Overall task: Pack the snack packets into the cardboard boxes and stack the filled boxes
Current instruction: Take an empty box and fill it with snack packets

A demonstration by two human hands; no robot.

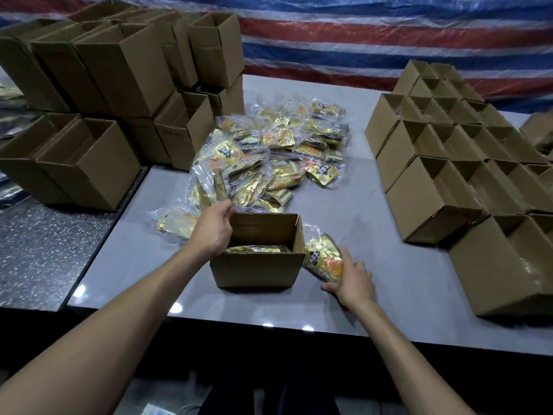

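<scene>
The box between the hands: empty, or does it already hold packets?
Partly filled. Gold packets lie low inside the open box, well below its rim, with the far inner side bare above them.

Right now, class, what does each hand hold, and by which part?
The left hand grips the open cardboard box by its left rim. The right hand holds a snack packet by its near end, beside the box.

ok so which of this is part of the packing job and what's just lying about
Job: open box, left hand on its rim, packet in right hand, packet pile, empty boxes, stacked boxes.
Lying about: striped tarp, speckled surface.
</scene>
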